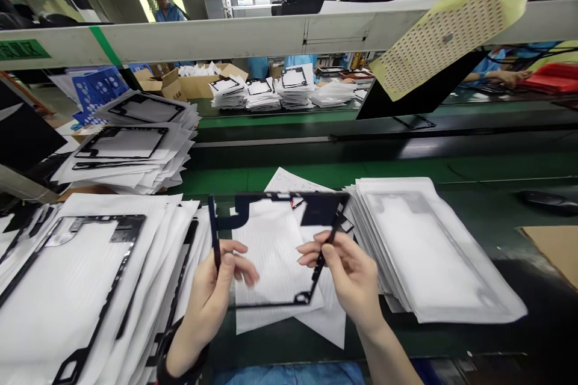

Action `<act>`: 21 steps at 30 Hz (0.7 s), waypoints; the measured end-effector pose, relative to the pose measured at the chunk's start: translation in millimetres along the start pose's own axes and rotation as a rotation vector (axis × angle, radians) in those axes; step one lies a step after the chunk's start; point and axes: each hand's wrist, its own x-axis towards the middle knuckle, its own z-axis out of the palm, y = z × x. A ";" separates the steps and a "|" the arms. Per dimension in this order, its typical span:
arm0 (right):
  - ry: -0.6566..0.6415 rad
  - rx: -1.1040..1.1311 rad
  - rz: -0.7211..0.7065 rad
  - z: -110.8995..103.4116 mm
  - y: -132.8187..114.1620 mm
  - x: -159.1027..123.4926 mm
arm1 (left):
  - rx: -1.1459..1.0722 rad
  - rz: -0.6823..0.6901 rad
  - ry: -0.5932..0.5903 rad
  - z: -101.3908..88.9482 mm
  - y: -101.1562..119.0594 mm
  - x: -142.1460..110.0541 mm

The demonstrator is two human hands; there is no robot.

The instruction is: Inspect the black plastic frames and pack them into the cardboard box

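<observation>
A thin black rectangular frame is held up in front of me, tilted, with a solid dark patch at its upper right corner. My left hand grips its left side, the thumb and fingers closed around the edge. On the opposite side my right hand pinches the right bar between thumb and fingers. Behind and below it lie white foam sheets, seen through the opening. To the left, a stack of white sleeves bears a similar black frame.
A stack of white sleeves stands at the right, beside a dark mouse-like object and a piece of cardboard. More sleeves with frames are piled at the back left. A yellow sticker sheet hangs from the crossbar. A person is in the background.
</observation>
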 end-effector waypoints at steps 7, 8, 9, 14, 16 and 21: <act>-0.164 0.596 0.551 -1.3 -12.7 29.3 | -1.160 -0.716 -0.171 -8.8 12.6 23.3; -0.194 0.671 0.566 0.7 -14.3 27.5 | -1.271 -0.765 -0.143 -7.2 16.1 27.9; -0.232 0.760 0.584 3.0 -15.8 24.6 | -1.341 -0.785 -0.116 -4.6 19.6 31.6; -0.244 1.142 0.620 10.1 -22.6 9.0 | -1.609 -0.783 0.017 11.4 30.5 35.2; -0.205 1.251 0.637 10.2 -25.5 5.9 | -1.717 -0.802 0.069 14.5 31.9 31.8; -0.171 1.403 0.668 9.6 -28.4 0.5 | -1.868 -0.846 0.167 16.2 36.8 22.6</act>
